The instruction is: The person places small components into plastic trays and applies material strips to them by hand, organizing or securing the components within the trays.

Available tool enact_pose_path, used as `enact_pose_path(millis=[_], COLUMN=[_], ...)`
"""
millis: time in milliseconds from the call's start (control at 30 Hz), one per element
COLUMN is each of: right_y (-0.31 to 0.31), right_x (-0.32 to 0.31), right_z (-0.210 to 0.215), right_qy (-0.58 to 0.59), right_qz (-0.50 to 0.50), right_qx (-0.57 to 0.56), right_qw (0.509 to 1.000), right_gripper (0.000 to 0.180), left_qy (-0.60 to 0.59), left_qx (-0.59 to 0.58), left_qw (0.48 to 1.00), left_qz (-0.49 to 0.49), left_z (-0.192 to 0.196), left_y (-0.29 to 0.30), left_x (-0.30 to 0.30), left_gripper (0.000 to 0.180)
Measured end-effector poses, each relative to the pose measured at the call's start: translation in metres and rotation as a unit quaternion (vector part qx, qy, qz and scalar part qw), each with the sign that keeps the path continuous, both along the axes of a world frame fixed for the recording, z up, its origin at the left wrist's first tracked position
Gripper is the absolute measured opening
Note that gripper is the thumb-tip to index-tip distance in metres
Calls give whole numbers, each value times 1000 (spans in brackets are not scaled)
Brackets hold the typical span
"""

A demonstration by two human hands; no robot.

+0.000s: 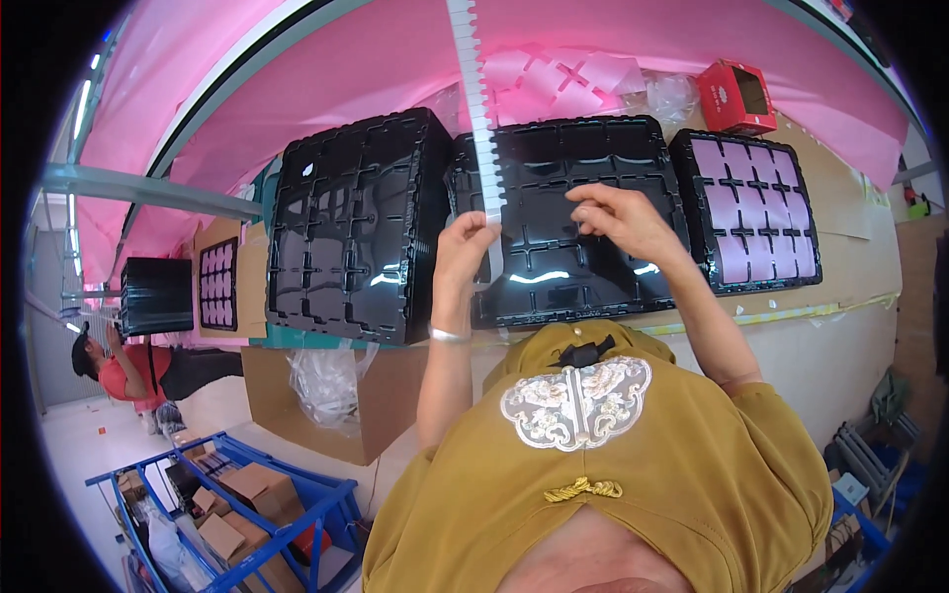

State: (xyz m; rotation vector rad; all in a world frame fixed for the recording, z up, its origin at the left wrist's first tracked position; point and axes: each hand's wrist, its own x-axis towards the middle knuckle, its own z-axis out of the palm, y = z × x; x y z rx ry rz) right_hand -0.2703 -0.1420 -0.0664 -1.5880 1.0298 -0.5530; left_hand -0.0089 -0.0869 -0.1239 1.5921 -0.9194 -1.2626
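My left hand [467, 253] pinches the lower part of a long white strip [480, 109] with a toothed edge. The strip runs upward out of the top of the picture, and its short tail hangs below my fingers. Beneath both hands lies the middle black plastic tray [563, 252], divided by raised cross-shaped ribs. My right hand [623, 222] hovers above this tray, apart from the strip, its fingers loosely bent and spaced. I see nothing in it.
A tall stack of black trays [346, 227] stands left; a tray with pale purple pieces [751, 208] sits right. Behind are pink cut sheets [563, 81] and a red box [736, 97]. Below left are a cardboard box [381, 410], a blue cart [326, 514] and another person [138, 371].
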Motion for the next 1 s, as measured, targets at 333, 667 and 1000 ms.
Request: enact_pose_path(millis=[333,667,1000], right_y=[22,37,39], right_x=[70,57,89], right_z=[-26,7,1], right_qy=[-107,-66,-179], right_qz=[-14,-91,-135], right_qx=[209,152,228], right_qw=[972,982,947], right_gripper=[22,24,41], left_qy=[188,247,250], left_qx=[-22,-58,-77], left_qw=[982,967,965], left_qz=[9,28,10], left_z=[17,16,14], left_y=[53,81,95], left_x=[-28,-40,-35], left_gripper=[21,23,24])
